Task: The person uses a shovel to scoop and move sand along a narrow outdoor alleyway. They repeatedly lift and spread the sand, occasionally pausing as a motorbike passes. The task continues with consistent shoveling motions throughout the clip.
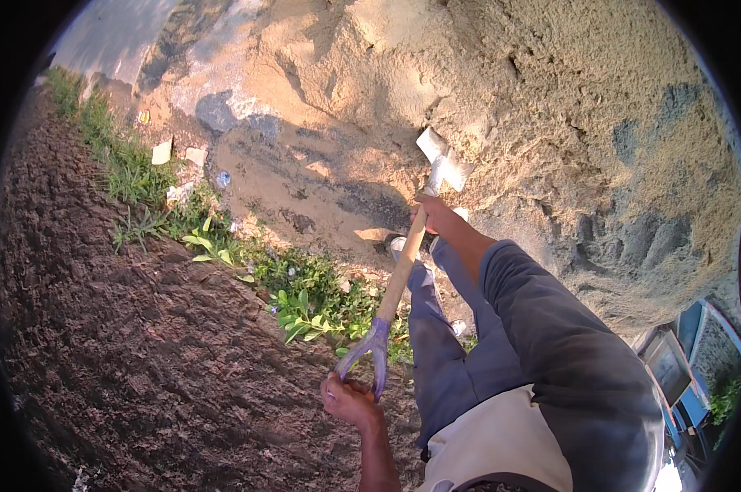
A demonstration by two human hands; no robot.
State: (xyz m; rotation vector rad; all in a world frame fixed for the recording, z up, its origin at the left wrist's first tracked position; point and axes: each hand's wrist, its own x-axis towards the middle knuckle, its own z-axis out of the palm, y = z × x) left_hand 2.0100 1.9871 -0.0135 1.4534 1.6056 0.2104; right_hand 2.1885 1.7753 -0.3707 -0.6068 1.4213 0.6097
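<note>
A shovel (402,277) slants across the middle of the head view, its wooden shaft running from the lower left up to a pale metal blade (448,164). My left hand (351,399) is closed round the grip of its purple forked handle. Farther up, my right hand (438,215) wraps the shaft just short of the blade. The blade's far edge meets a large heap of sand (534,123), partly in sunlight. How deep the blade sits in the sand I cannot tell. Both my legs and a shoe (397,246) show beneath the shaft.
A strip of green plants (305,287) with scraps of litter (163,152) runs along the left. Beyond it lies a dark, rough wall-like surface (165,353). Blue-framed objects (694,361) stand at the lower right. Grey pavement (108,37) shows at the far left.
</note>
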